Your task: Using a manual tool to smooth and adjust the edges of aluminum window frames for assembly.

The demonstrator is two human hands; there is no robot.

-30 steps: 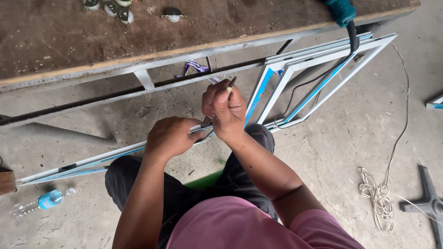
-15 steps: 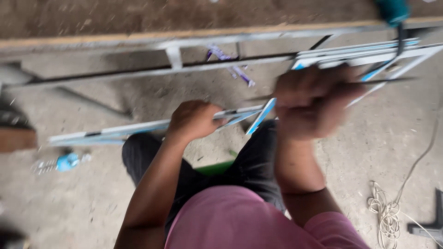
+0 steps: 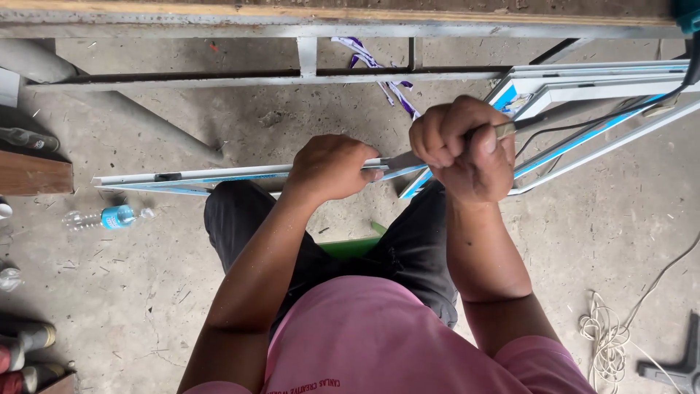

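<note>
A long white frame strip with blue film (image 3: 189, 176) lies across my knees, pointing left. My left hand (image 3: 332, 166) grips it near its right end. My right hand (image 3: 463, 146) is closed on a thin hand tool with a pale handle (image 3: 504, 129); its flat metal tip (image 3: 408, 160) meets the strip just right of my left fingers. I sit on a green seat (image 3: 350, 246).
White window frames with blue film (image 3: 583, 87) lean at the upper right beside a black cable (image 3: 598, 120). A workbench edge (image 3: 292, 14) runs along the top. A plastic bottle (image 3: 109, 217) lies left; coiled cord (image 3: 609, 339) lies lower right.
My right hand swung out to the right and has come back beside the left hand, with the tool tip against the strip. My view has tilted down toward the floor.
</note>
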